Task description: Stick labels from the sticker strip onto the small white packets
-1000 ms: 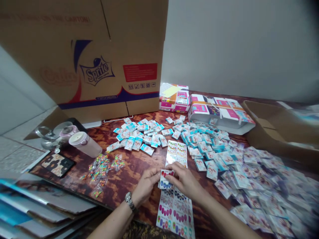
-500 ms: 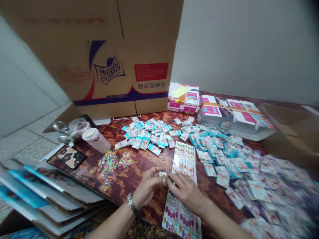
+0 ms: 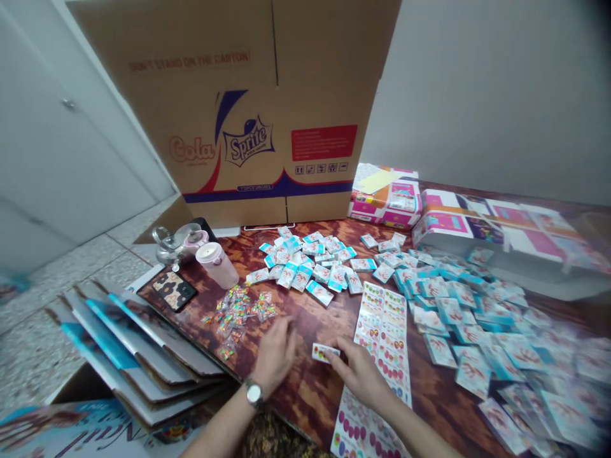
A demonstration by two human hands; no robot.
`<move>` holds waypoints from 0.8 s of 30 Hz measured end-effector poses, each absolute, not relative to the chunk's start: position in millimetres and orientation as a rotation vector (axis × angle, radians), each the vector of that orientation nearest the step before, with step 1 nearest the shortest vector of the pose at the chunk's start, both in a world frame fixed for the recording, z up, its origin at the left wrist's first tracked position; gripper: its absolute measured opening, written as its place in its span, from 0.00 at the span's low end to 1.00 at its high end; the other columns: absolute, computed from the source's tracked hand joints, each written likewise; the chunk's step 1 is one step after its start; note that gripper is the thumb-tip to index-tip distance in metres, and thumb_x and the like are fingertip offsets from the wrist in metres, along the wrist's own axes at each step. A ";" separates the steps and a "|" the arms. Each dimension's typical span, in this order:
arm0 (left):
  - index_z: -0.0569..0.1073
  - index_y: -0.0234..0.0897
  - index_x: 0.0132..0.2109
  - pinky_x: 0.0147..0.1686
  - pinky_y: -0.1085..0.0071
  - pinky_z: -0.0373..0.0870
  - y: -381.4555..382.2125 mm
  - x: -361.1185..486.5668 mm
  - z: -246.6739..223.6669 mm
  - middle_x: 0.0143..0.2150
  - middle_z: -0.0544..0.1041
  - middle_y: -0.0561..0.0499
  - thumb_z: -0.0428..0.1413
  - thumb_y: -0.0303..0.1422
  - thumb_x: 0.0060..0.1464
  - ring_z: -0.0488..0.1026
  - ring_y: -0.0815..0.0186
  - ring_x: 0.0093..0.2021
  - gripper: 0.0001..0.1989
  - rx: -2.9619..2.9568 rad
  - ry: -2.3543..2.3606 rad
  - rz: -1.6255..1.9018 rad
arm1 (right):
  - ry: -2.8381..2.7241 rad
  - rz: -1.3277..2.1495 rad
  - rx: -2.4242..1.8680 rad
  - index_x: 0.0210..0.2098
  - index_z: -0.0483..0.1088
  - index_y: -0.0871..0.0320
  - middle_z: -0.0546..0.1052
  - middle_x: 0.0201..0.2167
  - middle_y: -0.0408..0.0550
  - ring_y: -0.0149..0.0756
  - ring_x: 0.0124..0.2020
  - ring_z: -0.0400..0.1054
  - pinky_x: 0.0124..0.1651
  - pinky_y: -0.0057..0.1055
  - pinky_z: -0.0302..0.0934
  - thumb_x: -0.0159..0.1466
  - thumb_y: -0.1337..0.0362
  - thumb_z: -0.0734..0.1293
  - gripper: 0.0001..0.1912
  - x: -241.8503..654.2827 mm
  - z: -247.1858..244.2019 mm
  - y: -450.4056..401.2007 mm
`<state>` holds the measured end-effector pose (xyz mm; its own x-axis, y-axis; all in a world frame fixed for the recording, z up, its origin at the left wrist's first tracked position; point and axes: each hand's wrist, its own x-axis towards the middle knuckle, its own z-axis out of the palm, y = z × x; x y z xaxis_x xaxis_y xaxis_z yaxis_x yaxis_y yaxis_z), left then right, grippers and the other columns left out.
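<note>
Between the thumb and fingers of my right hand (image 3: 359,372) is a small white sticker piece (image 3: 326,353) with coloured prints. My left hand (image 3: 277,356), with a watch (image 3: 254,393) on its wrist, hovers over the table with curled fingers; its fingertips are blurred, and whether they hold anything does not show. Just beyond it lie small clear packets of colourful candy-like pieces (image 3: 235,315). A long sticker sheet (image 3: 382,318) lies partly under my right forearm. Small blue-and-white boxes form one pile (image 3: 300,257) at the middle back and a larger one (image 3: 470,318) on the right.
A big Sprite-and-Cola carton (image 3: 267,127) stands at the back. Pink-and-white boxes (image 3: 386,197) sit beside it. On the left are a pink-white cup (image 3: 218,265), a glass teapot (image 3: 168,248), a patterned phone (image 3: 172,289) and flattened printed cartons (image 3: 143,356).
My left hand has let go of the sticker piece and moved away from my right hand, towards the candy-like packets. The view has turned to the left.
</note>
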<state>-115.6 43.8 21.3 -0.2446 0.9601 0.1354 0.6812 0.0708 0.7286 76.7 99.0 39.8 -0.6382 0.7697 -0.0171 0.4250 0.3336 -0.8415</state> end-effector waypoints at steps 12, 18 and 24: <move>0.74 0.33 0.36 0.53 0.50 0.56 70.3 -159.0 -2.2 0.46 0.72 0.40 0.46 0.21 0.53 0.61 0.51 0.56 0.12 2.221 2.361 0.550 | -2.133 1.225 -1.084 0.33 0.70 0.58 0.74 0.28 0.44 0.35 0.31 0.67 0.33 0.28 0.57 0.62 0.59 0.59 0.12 69.1 40.8 106.9; 0.72 0.38 0.39 0.47 0.60 0.66 68.1 -118.4 24.5 0.43 0.73 0.46 0.47 0.29 0.57 0.68 0.61 0.46 0.10 1.893 2.082 1.111 | -1.975 1.325 -1.259 0.28 0.70 0.58 0.71 0.19 0.41 0.32 0.22 0.63 0.25 0.27 0.56 0.59 0.55 0.61 0.14 57.0 31.8 112.9; 0.68 0.39 0.51 0.52 0.58 0.62 56.1 -78.6 25.2 0.49 0.69 0.43 0.46 0.24 0.56 0.63 0.59 0.52 0.17 2.161 1.757 1.124 | -1.450 1.798 -1.052 0.33 0.70 0.58 0.71 0.25 0.42 0.31 0.25 0.64 0.29 0.27 0.60 0.58 0.55 0.63 0.13 51.1 26.0 113.1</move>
